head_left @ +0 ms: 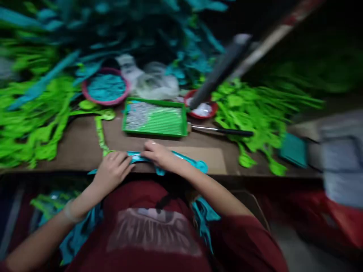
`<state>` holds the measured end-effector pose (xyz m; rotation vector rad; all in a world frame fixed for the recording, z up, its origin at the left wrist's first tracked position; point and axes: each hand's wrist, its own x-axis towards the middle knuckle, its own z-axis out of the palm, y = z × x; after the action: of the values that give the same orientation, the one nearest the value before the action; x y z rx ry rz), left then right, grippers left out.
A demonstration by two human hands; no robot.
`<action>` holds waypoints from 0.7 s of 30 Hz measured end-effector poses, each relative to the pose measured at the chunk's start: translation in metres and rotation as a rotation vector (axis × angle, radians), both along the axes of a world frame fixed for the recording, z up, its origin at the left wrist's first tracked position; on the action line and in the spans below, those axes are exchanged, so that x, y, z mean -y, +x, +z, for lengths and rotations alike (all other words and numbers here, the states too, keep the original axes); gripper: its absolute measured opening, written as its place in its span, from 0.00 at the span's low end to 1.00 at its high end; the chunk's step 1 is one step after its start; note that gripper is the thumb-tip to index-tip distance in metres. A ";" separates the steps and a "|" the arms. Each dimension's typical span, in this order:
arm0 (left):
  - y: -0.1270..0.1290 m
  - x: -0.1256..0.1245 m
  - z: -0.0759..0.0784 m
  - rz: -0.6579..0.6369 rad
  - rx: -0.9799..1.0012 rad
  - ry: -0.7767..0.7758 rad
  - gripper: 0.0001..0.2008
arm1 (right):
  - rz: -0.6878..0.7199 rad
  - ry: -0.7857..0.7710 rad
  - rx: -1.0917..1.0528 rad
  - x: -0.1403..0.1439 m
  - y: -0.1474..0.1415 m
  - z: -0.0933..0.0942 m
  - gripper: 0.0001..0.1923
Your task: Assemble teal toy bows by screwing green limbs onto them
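Note:
The picture is blurred by motion. My left hand [112, 170] and my right hand [159, 154] lie side by side at the near edge of the brown table [85, 143], both pressing on a long teal strip [195, 163] that runs across the table in front of me. The strip's rounded end shows to the right of my right hand. A green strip [100, 136] lies just beyond my left hand. More teal pieces [202, 213] rest on my lap.
A green tray [155, 118] with small silver bits sits behind my hands. A pink bowl [105, 87] of teal pieces, a red dish [202, 107], clear bags and a dark-handled tool [224, 130] stand further back. Heaps of green pieces [31, 121] flank both sides.

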<state>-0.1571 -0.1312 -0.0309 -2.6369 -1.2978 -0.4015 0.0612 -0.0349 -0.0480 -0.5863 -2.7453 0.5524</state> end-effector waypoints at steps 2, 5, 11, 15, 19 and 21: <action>-0.001 0.000 -0.004 0.065 -0.025 -0.036 0.12 | 0.009 0.024 -0.067 -0.005 0.002 -0.010 0.13; 0.000 -0.004 -0.007 0.089 -0.025 -0.089 0.15 | -0.012 0.025 -0.095 0.003 0.009 -0.006 0.15; 0.005 -0.005 -0.001 0.068 -0.008 -0.145 0.12 | -0.029 0.231 0.060 0.017 0.008 0.007 0.14; 0.005 -0.007 -0.005 0.021 0.015 -0.143 0.12 | 0.013 0.320 0.141 0.019 0.006 0.012 0.14; 0.007 -0.010 -0.004 0.005 0.000 -0.171 0.16 | 0.028 0.344 0.214 0.024 0.012 0.018 0.15; 0.011 -0.013 -0.001 -0.012 -0.006 -0.177 0.13 | 0.013 0.297 0.215 0.026 0.021 0.018 0.15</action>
<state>-0.1466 -0.1180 -0.0315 -2.7878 -1.3754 -0.2920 0.0819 -0.0612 -0.0297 -0.5827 -2.9537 0.0806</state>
